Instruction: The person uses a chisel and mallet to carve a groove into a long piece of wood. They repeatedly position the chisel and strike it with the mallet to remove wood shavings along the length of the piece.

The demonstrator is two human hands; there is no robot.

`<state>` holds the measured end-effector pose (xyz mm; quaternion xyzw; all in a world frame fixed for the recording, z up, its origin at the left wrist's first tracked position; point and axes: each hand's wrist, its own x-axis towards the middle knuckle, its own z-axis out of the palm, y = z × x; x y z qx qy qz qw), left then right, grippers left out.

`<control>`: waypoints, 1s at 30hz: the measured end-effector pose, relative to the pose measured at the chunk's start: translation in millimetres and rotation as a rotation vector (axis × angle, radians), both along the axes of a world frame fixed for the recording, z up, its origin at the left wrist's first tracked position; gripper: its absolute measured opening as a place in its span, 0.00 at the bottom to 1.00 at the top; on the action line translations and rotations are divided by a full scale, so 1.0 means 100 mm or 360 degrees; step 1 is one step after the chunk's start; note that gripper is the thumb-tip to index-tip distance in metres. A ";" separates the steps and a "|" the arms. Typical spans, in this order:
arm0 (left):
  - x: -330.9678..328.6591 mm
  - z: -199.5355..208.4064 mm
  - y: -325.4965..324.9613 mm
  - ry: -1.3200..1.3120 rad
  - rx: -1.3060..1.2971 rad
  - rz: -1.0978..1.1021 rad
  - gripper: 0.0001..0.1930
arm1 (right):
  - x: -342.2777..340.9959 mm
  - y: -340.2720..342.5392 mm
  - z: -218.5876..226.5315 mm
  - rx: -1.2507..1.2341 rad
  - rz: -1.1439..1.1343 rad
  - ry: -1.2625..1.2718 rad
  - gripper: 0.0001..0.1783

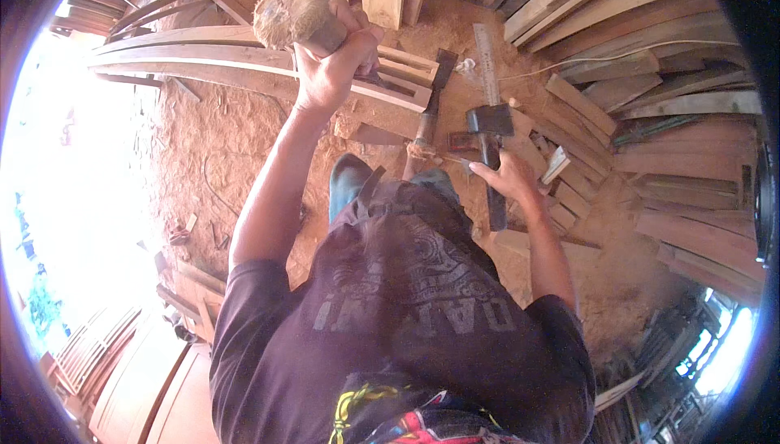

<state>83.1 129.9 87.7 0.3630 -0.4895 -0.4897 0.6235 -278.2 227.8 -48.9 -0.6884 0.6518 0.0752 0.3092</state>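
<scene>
My left hand (329, 70) is raised at upper centre. It is closed round a chisel with a thick wooden handle (294, 12), whose end is frayed and mushroomed. Below that fist lies a pale timber (414, 96) with a long slot cut in it; the chisel's lower end is mostly hidden. On the right, my right hand (512, 177) is closed round the dark handle of a hammer (491, 121), its black head pointing away from me. Another hammer (444, 70) with a wooden handle rests against the slotted timber's end. A thin rod (451, 157) with a frayed wooden end lies left of my right hand.
A steel ruler (486, 62) lies beyond my hammer. Wood offcuts (573, 192) are scattered to the right, and stacked boards (682, 151) line that side. Long curved timbers (195, 54) extend left. Shavings cover the ground (203, 151). My knees (345, 186) are close below the work.
</scene>
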 end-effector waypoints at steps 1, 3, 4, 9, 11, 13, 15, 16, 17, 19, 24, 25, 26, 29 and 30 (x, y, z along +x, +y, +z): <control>0.02 -0.02 -0.01 -0.0037 0.0019 -0.0013 0.13 | 0.00 -0.07 0.10 0.0085 0.0029 0.0091 0.48; 0.03 -0.07 0.00 -0.0072 0.0057 -0.0007 0.13 | 0.07 -0.18 0.30 0.0220 0.0140 0.0344 0.45; 0.01 -0.08 0.00 -0.0077 0.0057 0.0025 0.13 | 0.16 -0.31 0.47 0.0264 0.0206 0.0470 0.44; 0.04 -0.05 -0.03 -0.0117 0.0062 -0.0128 0.10 | 0.88 -1.02 1.75 -0.0590 -0.0022 -0.0607 0.24; 0.19 -0.03 -0.06 -0.0579 -0.0339 -0.0197 0.11 | 1.59 -1.24 2.37 -0.1176 0.0139 -0.1369 0.17; 0.49 0.11 -0.11 -0.1075 -0.0030 -0.0568 0.37 | 2.13 -1.37 2.78 -0.1166 0.0617 -0.1377 0.18; 0.92 -0.04 -0.21 -0.1087 -0.0031 -0.0597 0.39 | 2.65 -1.44 2.90 -0.0962 0.0985 -0.1274 0.17; 1.15 -0.19 -0.28 -0.1089 -0.0022 -0.0602 0.40 | 2.84 -1.48 2.89 -0.0802 0.1146 -0.1184 0.15; 1.41 -0.39 -0.35 -0.1519 0.0015 -0.0264 0.39 | 2.92 -1.49 2.92 -0.0682 0.1134 -0.0910 0.13; 1.80 -0.97 -0.52 -0.2051 -0.0078 0.0209 0.38 | 2.93 -1.44 3.04 -0.0440 0.1076 -0.0330 0.10; 2.04 -1.38 -0.57 -0.2389 -0.0272 0.0453 0.32 | 2.62 -1.34 2.99 -0.0480 0.1008 -0.0846 0.11; 2.09 -1.36 -0.53 -0.2391 -0.0268 0.0469 0.31 | 2.56 -1.32 2.98 -0.0604 0.1096 -0.0899 0.11; 2.15 -1.35 -0.50 -0.2392 -0.0267 0.0485 0.30 | 2.51 -1.28 2.96 -0.0685 0.1109 -0.0986 0.12; 2.14 -1.31 -0.49 -0.2376 -0.0281 0.0441 0.28 | 2.26 -1.06 2.89 -0.0870 0.0928 -0.1286 0.16; 2.16 -1.28 -0.48 -0.2388 -0.0264 0.0443 0.27 | 2.17 -1.06 2.90 -0.0851 0.0939 -0.1316 0.17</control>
